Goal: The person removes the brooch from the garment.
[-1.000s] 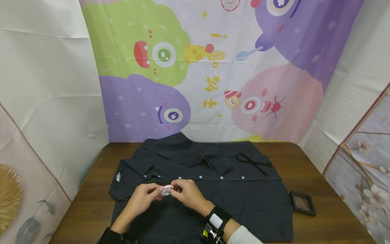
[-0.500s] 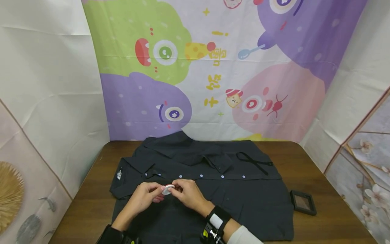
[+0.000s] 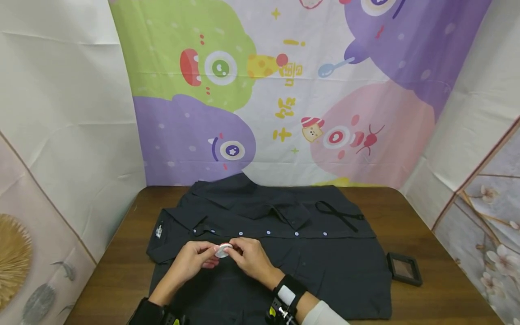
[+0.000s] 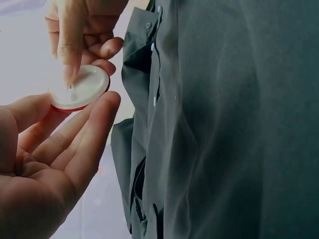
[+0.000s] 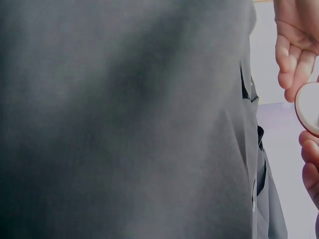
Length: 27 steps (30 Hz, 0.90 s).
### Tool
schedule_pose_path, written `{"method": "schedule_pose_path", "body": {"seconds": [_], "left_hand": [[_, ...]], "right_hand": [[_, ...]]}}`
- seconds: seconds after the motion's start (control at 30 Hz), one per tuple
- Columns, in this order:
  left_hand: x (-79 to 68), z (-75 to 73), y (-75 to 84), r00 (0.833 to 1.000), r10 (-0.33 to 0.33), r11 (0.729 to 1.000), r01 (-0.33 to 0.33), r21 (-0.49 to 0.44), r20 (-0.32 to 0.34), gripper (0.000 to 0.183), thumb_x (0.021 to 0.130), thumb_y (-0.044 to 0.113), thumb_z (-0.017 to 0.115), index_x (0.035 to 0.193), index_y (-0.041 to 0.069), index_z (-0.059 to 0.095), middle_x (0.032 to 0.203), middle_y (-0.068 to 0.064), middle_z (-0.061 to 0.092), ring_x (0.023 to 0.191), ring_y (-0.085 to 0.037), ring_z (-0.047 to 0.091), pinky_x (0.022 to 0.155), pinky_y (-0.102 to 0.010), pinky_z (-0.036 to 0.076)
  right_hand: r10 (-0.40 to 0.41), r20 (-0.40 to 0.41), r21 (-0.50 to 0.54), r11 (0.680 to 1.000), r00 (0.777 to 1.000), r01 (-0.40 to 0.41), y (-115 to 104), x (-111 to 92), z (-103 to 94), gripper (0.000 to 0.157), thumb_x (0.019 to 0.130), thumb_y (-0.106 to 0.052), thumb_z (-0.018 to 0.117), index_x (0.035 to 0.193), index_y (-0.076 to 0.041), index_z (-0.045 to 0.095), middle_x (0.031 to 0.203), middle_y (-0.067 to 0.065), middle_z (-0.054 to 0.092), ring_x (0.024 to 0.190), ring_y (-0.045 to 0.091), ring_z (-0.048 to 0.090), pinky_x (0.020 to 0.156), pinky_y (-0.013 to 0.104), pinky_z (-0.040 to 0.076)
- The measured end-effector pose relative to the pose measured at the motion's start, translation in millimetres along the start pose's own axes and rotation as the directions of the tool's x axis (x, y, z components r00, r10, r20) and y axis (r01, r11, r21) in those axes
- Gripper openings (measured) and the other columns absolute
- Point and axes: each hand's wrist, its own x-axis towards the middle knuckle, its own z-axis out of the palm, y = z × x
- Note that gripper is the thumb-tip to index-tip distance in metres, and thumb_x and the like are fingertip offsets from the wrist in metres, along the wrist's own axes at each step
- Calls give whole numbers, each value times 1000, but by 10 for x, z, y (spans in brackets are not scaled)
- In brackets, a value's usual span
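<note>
Over the dark shirt (image 3: 341,271), both hands hold a round pin badge (image 3: 223,250) between them. My left hand (image 3: 191,258) pinches the badge's edge between thumb and fingers. In the left wrist view, the badge's white back (image 4: 92,84) faces up, with a red rim below. The tip of a digit of my right hand (image 3: 253,262) presses on the back, at a thin metal pin (image 4: 70,87); its other fingers curl behind the badge. The right wrist view cuts the badge (image 5: 308,107) off at the edge. Whether the pin is clasped is unclear.
The shirt covers much of the brown table (image 3: 438,253), its row of pale buttons (image 3: 268,233) running crosswise. A black cord (image 3: 339,215) lies on the shirt at the right. A small black square frame (image 3: 404,269) stands by the shirt's right edge. A cartoon-printed cloth (image 3: 284,158) hangs behind.
The head view has shifted slightly. Both hands stay in place over the shirt with the badge between them, which tilts a little more towards the camera.
</note>
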Motion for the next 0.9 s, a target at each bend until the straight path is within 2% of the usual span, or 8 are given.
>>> {"method": "schedule_pose_path", "body": {"seconds": [0.27,0.7,0.9], "left_hand": [[5,-8,11,1000,-7,999,8,35,-30,29,89,22,61,96,-6,68,87,-28,70,71,-27,69,62,-31,59],[2,20,18,999,6,1000,-5,4,-36,27,90,17,59,96,-7,68,87,-31,68,71,-29,69,61,-30,59],[-3,19,31,999,-15,999,14,-39,-38,27,91,15,59,100,-10,66,89,-32,68,72,-28,69,62,-32,59]], "right_hand": [[1,4,43,999,1000,-1,28,11,9,7,84,-20,67,81,-13,65,64,-7,57,56,-3,46,49,8,38],[0,-56,-51,999,998,-3,-40,3,11,8,83,-19,68,80,-13,64,63,-7,56,56,-1,45,49,9,37],[-24,-91,-73,997,996,17,-33,3,36,9,82,-18,69,80,-12,64,62,-7,56,55,-1,45,48,10,38]]}}
